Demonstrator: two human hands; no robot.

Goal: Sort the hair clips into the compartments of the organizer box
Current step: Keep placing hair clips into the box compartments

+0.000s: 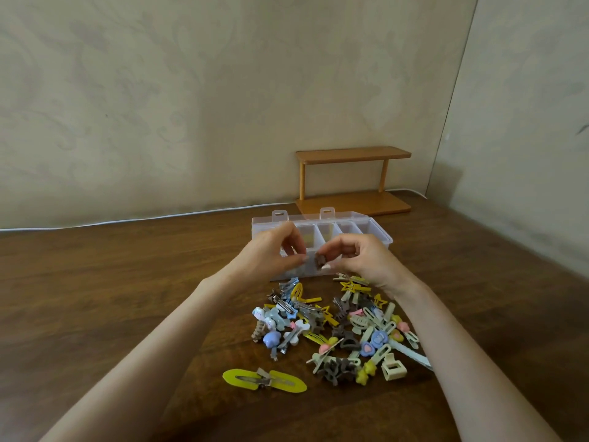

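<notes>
A clear plastic organizer box [381, 232] with several compartments stands open on the wooden table, partly hidden by my hands. My right hand [357, 256] pinches a small brown claw clip [319, 259] just above the box's near edge. My left hand [274, 255] hovers beside it with fingers curled, thumb and fingertips close to the same clip; I cannot tell whether it touches it. A heap of many colourful hair clips [344, 333] lies in front of the box, between my forearms. A large yellow-green oval clip [264, 380] lies apart, nearer to me.
A small two-level wooden shelf [352, 180] stands behind the box against the wall. A white cable [127, 220] runs along the table's back edge. Bare table [111, 298] stretches to the left and right of the pile.
</notes>
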